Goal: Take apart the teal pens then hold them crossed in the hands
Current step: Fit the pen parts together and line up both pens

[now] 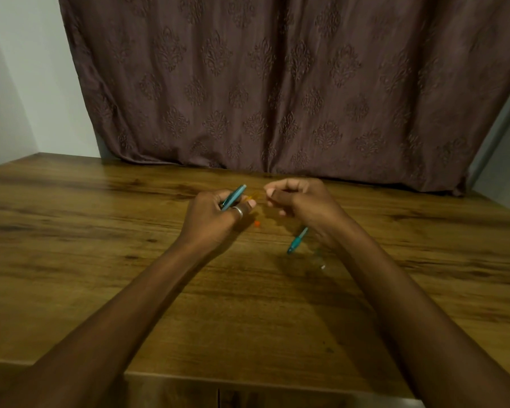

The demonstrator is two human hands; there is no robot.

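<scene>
Curling around a teal pen (233, 197), the left hand (215, 219) keeps a tight grip, the barrel slanting up out of the fist; a ring (238, 211) sits on one finger. Just right of that grip, an orange bit (257, 223) lies on the worktop (71, 231). Further right, the right hand (301, 201) is fisted, its grip narrow on something too blurred to name. Below it lies a second teal piece (297, 240).
</scene>
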